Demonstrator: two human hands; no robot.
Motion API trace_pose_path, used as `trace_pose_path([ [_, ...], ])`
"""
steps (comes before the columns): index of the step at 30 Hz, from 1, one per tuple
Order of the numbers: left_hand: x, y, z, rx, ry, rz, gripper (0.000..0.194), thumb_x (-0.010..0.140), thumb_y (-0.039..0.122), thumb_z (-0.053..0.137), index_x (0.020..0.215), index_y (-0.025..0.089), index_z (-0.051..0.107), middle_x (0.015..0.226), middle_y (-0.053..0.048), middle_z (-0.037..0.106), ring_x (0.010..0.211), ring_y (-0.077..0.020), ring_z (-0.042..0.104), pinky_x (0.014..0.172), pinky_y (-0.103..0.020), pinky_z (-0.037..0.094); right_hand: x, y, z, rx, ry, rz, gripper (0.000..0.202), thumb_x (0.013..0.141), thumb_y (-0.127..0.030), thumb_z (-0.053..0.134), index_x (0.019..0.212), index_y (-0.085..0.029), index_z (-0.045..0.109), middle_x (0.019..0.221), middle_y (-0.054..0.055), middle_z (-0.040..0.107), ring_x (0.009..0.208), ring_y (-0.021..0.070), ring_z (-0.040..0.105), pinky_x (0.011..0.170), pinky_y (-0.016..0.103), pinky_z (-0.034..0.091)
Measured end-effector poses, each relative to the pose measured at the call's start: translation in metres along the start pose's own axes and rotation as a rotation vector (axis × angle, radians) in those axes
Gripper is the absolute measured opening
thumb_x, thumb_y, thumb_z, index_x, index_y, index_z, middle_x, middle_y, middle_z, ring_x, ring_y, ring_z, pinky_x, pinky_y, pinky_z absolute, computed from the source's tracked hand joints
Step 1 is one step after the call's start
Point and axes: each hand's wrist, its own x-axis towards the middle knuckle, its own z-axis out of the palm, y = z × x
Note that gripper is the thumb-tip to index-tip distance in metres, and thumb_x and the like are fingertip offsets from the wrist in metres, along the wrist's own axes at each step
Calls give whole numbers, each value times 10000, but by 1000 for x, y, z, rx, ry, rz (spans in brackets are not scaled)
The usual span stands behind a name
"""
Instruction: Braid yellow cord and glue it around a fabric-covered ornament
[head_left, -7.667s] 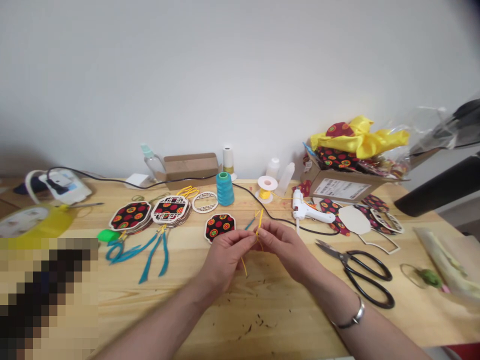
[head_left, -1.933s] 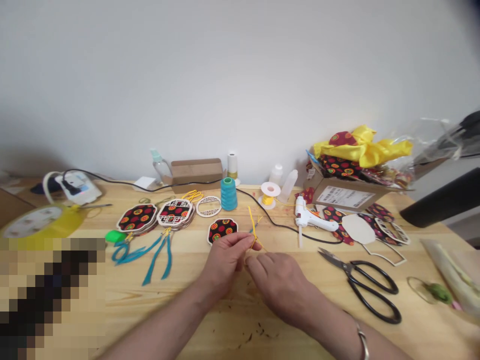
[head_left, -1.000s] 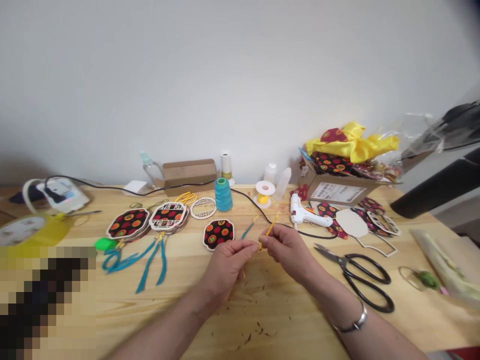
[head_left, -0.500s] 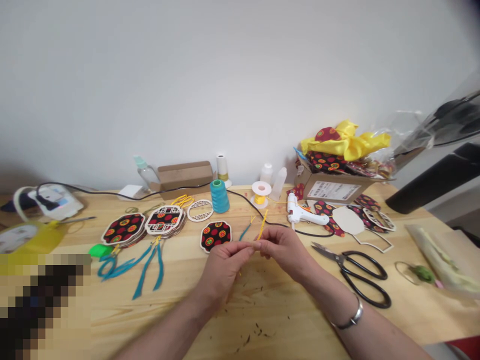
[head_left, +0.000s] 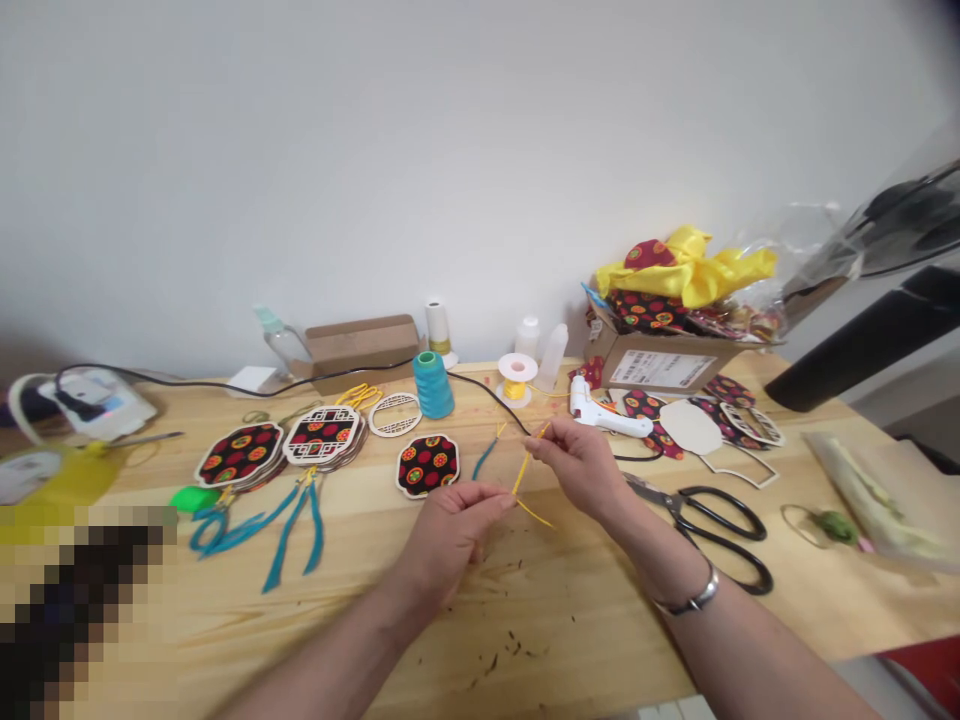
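A thin yellow cord (head_left: pixel 523 468) runs between my two hands above the table. My left hand (head_left: pixel 452 535) pinches its lower part, and a loose end sticks out to the right below the fingertips. My right hand (head_left: pixel 581 465) is closed on the upper part of the same cord, with the thumb and finger near its top. Just beyond my left hand lies an eight-lobed patterned fabric panel (head_left: pixel 427 466) with a pale edge. Between it and the cord is a short teal tassel (head_left: pixel 487 458) with a yellow tip.
Black-handled scissors (head_left: pixel 716 515) lie right of my right hand, below a white glue gun (head_left: pixel 606 412). Behind stand a teal thread cone (head_left: pixel 433 386) and a yellow cord spool (head_left: pixel 516 378). Stacked framed panels (head_left: pixel 322 437) with teal tassels are left. A cardboard box (head_left: pixel 667 365) holds fabric.
My hands have drawn apart, the right one moving up and to the right, so a length of yellow cord shows between them. The view has shifted slightly.
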Motion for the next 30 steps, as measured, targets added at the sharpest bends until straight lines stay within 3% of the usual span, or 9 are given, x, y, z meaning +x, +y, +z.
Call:
trace_pose_path([
  [4, 3, 1, -2, -19, 72, 8, 173, 639, 324, 686, 684, 158, 670, 498, 57, 457, 411, -22, 291, 349, -130, 167, 1, -4, -2, 243, -62, 126, 396, 810, -469, 427, 654, -138, 577, 638, 37, 586, 609, 128, 543, 609, 259, 414],
  [7, 5, 2, -2, -34, 87, 28, 196, 630, 338, 691, 678, 150, 669, 473, 62, 428, 399, -21, 264, 345, -138, 152, -2, -6, 2, 370, -184, 247, 469, 789, -541, 423, 688, -120, 604, 667, 69, 615, 644, 149, 582, 635, 281, 434],
  [11, 5, 3, -2, -39, 53, 48, 221, 656, 354, 669, 711, 140, 678, 441, 73, 381, 380, -18, 223, 345, -152, 139, -9, -7, 11, 312, -290, 202, 295, 706, -414, 595, 615, -134, 581, 571, -2, 555, 534, 91, 486, 542, 221, 369],
  [17, 3, -1, 0, -50, 7, -2, 208, 637, 344, 686, 675, 140, 668, 428, 76, 371, 370, -17, 223, 347, -159, 134, -6, -7, 8, 181, -88, 125, 241, 670, -322, 617, 530, -152, 521, 480, -49, 455, 465, 71, 361, 469, 213, 283],
  [20, 3, -3, 0, -76, 2, -31, 207, 624, 342, 696, 672, 143, 661, 440, 74, 389, 363, -14, 226, 344, -161, 124, 1, -6, -1, 196, -5, 105, 289, 686, -376, 613, 522, -152, 533, 493, -29, 496, 487, 84, 412, 503, 223, 332],
  [23, 4, -2, -1, -112, 28, -19, 210, 621, 344, 698, 671, 146, 654, 433, 79, 373, 361, -12, 222, 345, -160, 111, 3, -5, -3, 342, 8, 183, 381, 724, -501, 548, 614, -141, 602, 614, 28, 597, 579, 122, 535, 605, 263, 427],
  [26, 6, -1, -3, -135, 65, -3, 219, 609, 350, 705, 654, 144, 647, 432, 82, 363, 366, -13, 216, 349, -161, 114, 0, -5, 1, 503, -143, 332, 472, 718, -584, 511, 698, -128, 631, 694, 69, 635, 638, 148, 593, 652, 299, 463],
  [28, 6, 0, -3, -124, 79, 11, 221, 609, 352, 704, 660, 142, 654, 439, 76, 384, 367, -14, 221, 350, -164, 122, -5, -7, 6, 524, -283, 379, 428, 688, -547, 578, 680, -121, 622, 653, 50, 620, 603, 126, 577, 618, 270, 454],
  [30, 6, 0, -3, -98, 76, 37, 218, 624, 353, 692, 676, 144, 667, 444, 67, 415, 366, -16, 223, 351, -168, 125, -10, -9, 12, 496, -334, 353, 346, 653, -464, 651, 635, -124, 591, 582, 4, 571, 536, 89, 523, 561, 232, 424],
])
